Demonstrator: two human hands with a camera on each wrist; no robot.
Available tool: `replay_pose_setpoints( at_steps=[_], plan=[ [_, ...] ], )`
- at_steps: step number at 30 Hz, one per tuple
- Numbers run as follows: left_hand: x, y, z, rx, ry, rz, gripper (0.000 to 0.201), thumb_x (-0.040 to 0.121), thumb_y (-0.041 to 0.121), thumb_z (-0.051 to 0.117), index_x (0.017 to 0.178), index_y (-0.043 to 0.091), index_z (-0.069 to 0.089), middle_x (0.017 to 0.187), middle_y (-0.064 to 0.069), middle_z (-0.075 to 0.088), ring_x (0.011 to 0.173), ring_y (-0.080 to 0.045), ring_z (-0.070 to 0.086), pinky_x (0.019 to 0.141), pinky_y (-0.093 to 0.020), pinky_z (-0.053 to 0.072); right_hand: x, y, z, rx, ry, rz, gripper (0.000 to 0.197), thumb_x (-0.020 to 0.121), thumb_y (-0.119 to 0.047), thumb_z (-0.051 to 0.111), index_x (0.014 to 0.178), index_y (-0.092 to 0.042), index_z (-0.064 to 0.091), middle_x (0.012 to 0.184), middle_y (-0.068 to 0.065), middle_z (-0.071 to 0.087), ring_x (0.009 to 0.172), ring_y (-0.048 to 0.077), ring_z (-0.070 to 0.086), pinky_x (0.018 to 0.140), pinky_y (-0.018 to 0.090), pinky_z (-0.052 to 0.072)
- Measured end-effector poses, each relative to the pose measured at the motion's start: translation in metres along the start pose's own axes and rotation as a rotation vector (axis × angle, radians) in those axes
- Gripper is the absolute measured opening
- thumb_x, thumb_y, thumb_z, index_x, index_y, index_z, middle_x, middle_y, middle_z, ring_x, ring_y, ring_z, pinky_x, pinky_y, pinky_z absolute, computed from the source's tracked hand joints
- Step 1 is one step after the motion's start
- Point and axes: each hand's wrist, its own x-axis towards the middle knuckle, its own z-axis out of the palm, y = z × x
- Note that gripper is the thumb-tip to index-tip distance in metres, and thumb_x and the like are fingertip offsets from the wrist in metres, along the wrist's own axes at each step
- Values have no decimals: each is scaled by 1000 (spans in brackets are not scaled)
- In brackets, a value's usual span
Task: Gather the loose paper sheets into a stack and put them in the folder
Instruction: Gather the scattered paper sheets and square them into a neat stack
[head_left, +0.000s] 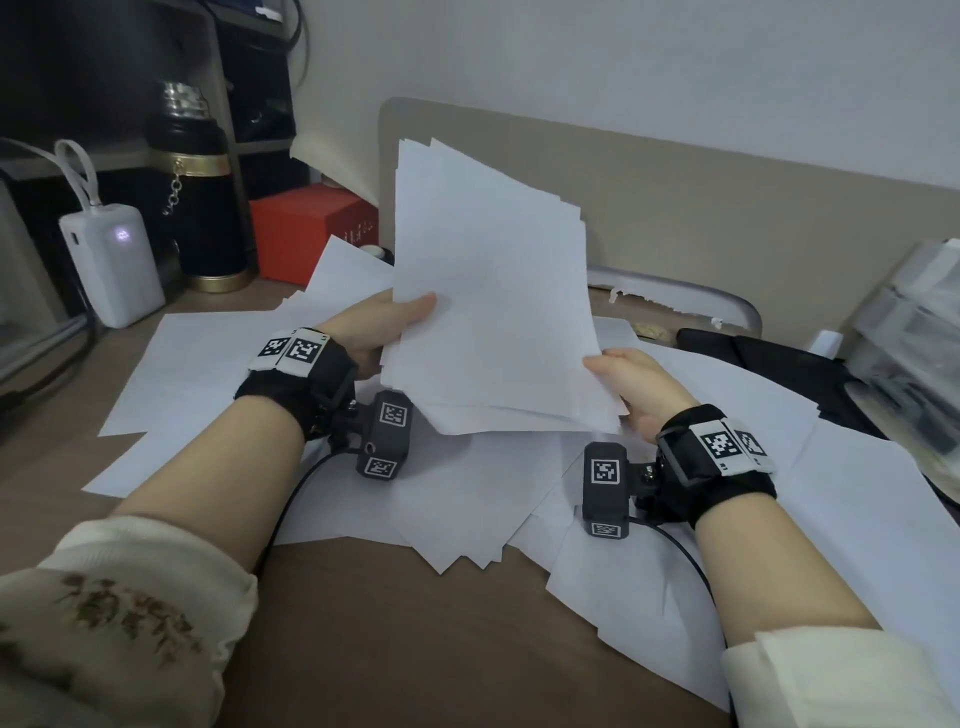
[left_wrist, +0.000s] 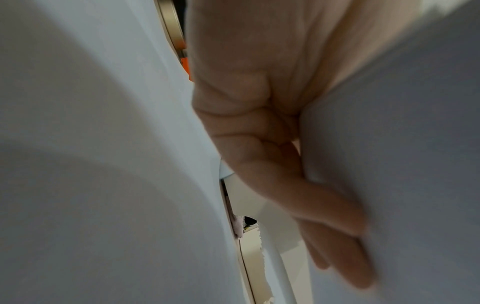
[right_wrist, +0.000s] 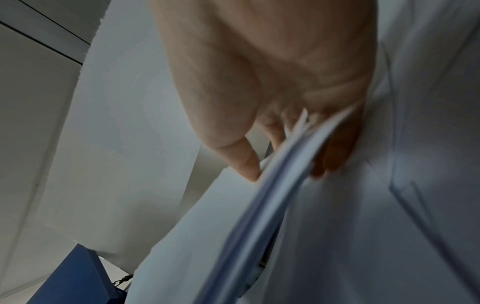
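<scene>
Cream sleeves (head_left: 130, 597), the left floral-embroidered, and black wrist straps (head_left: 296, 379) bearing checkered markers and cabled cameras (head_left: 384, 441).

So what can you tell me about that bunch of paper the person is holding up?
The bunch of paper is a handful of plain white sheets, unevenly stacked, their corners fanned out at the top. It is raised above the desk, tilted back. The left hand grips its left edge, thumb on the front. The right hand grips its lower right corner, where the right wrist view shows several sheet edges pinched. More loose sheets lie below.
</scene>
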Motion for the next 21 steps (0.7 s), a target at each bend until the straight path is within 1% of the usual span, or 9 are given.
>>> replay_pose_setpoints(
  at_steps=[2, 3, 5, 7, 9, 11, 14, 18, 21],
  plan=[
    [-1, 1, 0, 15, -21, 7, 22, 102, 31, 43, 110, 20, 60, 104, -3, 72, 93, -19, 69, 88, -36, 54, -2, -2, 0, 7, -58, -37, 24, 93, -12, 57, 115, -5, 62, 110, 12, 69, 96, 28, 66, 87, 38, 53],
    [-1, 1, 0, 33, -25, 11, 22, 102, 32, 44, 110, 20, 61, 107, -5, 71, 94, -21, 68, 90, -38, 53, -4, -4, 1, 9, -66, -68, 20, 92, -9, 58, 111, -7, 64, 109, 11, 70, 98, 29, 67, 90, 40, 53],
    [-2, 2, 3, 54, -1, 34, 20, 101, 32, 47, 109, 21, 62, 107, -6, 70, 92, -21, 68, 91, -38, 54, -6, -7, 1, 22, -41, -149, 18, 90, -3, 58, 104, -13, 62, 108, 8, 69, 96, 26, 67, 90, 41, 53],
    [-1, 3, 7, 40, 39, 82, 19, 100, 31, 49, 110, 20, 61, 105, -3, 70, 92, -20, 67, 90, -36, 54, -9, -11, 1, 23, 16, -249, 23, 89, 0, 58, 104, -17, 58, 104, 1, 68, 90, 18, 66, 84, 34, 52],
    [-1, 6, 10, 11, 55, 148, 24, 100, 29, 48, 120, 18, 58, 103, 4, 69, 90, -13, 67, 83, -28, 55, -12, -16, 3, 31, 74, -350, 25, 89, 2, 56, 106, -17, 56, 100, -4, 65, 84, 8, 63, 75, 23, 51],
    [-3, 12, 13, -20, 58, 217, 28, 101, 28, 47, 125, 17, 55, 104, 6, 68, 86, -8, 67, 75, -22, 55, -16, -21, 6, 53, 126, -445, 27, 89, 2, 54, 109, -17, 55, 101, -7, 65, 87, 5, 62, 75, 17, 49],
    [-7, 20, 19, -89, 69, 287, 29, 101, 24, 45, 126, 12, 55, 105, 1, 68, 85, -10, 67, 71, -21, 57, -22, -29, 8, 101, 185, -543, 30, 89, 3, 53, 113, -15, 55, 109, -3, 66, 99, 11, 62, 85, 19, 49],
    [-9, 22, 27, -150, 79, 358, 29, 102, 21, 44, 128, 12, 54, 113, 1, 67, 96, -9, 66, 82, -21, 56, -25, -29, 10, 156, 177, -578, 36, 90, 4, 49, 121, -15, 54, 120, -1, 64, 111, 11, 61, 96, 25, 46],
    [-9, 21, 30, -145, 63, 393, 29, 102, 20, 44, 128, 13, 54, 112, 3, 68, 97, -8, 68, 82, -21, 56, -26, -26, 8, 171, 181, -565, 36, 90, 4, 50, 121, -13, 53, 121, 2, 64, 112, 15, 60, 98, 31, 46]
  ],
)
